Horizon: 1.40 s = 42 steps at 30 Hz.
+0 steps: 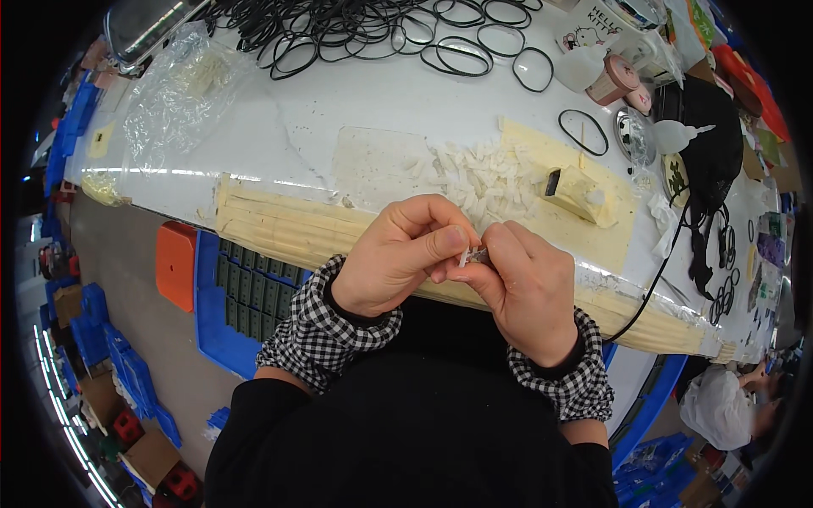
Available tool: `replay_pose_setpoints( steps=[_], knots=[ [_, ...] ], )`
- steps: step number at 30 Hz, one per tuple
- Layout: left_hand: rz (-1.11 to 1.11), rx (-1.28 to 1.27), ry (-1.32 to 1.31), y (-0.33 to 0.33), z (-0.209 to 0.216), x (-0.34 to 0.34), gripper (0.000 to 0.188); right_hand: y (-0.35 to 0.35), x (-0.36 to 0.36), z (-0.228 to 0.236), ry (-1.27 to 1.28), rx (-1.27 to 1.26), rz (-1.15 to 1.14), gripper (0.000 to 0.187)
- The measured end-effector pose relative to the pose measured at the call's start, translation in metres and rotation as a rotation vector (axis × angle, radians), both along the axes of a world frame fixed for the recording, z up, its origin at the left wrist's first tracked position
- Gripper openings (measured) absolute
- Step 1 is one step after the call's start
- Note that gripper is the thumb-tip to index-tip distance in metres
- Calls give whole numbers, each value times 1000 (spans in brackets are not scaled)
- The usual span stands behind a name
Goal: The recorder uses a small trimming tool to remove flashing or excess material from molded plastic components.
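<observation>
My left hand (402, 254) and my right hand (533, 288) meet fingertip to fingertip just above the padded front edge of the table. Pinched in my left thumb and fingers is a small white strip (464, 257). A small greyish piece (479, 255) shows at my right fingertips; most of it is hidden, and I cannot tell what it is. Right behind my hands lies a loose pile of short whitish strips (483, 182). Beside the pile, to its right, a small block wrapped in yellow tape (580, 195) rests on a yellow taped patch.
Black rubber rings (457, 55) heap up at the back. A clear plastic bag (182, 97) lies back left. Cups (614, 80), a squeeze bulb (677, 135) and a black cloth (711, 144) crowd the right. Below the table are a blue crate (207, 313) and an orange stool (176, 267).
</observation>
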<state>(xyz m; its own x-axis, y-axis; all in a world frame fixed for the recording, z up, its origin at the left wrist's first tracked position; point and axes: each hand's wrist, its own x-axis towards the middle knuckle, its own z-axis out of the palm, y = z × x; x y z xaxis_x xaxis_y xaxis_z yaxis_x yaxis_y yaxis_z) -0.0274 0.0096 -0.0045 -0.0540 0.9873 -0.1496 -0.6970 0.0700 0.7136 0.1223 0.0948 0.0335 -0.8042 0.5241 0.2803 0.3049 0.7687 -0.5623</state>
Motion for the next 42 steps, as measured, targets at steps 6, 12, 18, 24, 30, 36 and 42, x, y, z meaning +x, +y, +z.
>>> replay_pose_setpoints(
  steps=[6, 12, 18, 24, 30, 36, 42],
  knots=[
    [6, 9, -31, 0, -1, 0, 11, -2, -1, 2, 23, -62, 4, 39],
    [4, 10, -22, -1, -1, 0, 11, 0, 1, 0, 18, -30, 1, 38],
    [-10, -9, -22, -1, 0, -1, 12, 1, 0, 0, 8, -50, 1, 38],
    [289, -82, 79, 0, 12, -13, 15, 6, 7, -2, 16, -102, -66, 28],
    [423, -131, 376, -8, 9, -22, 15, -6, 4, -15, -54, -41, 17, 20],
    [432, -204, 424, -9, 13, -20, 15, -13, -4, -26, -137, 113, 2, 18],
    [406, -183, 318, -8, 14, -18, 18, -10, -6, -20, -53, -11, -24, 17]
  ],
)
